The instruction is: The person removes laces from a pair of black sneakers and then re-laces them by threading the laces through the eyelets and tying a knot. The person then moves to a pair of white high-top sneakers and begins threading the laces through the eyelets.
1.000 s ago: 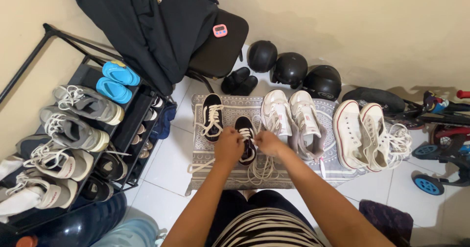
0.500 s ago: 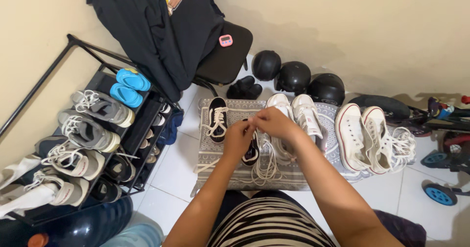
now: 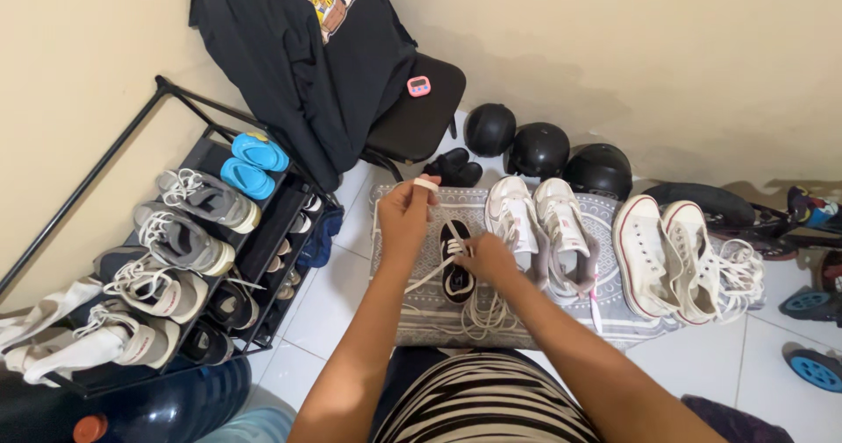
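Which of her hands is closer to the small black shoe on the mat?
Right. The right hand rests on the black shoe at its laces; the left hand is raised up and to the left, pinching a white lace.

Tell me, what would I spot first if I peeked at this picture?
Two hands in the middle: the left hand pulls a white lace up while the right hand rests on a small black shoe on the grey mat. White sneakers sit to the right, three black helmets line the wall, and a shoe rack stands at the left.
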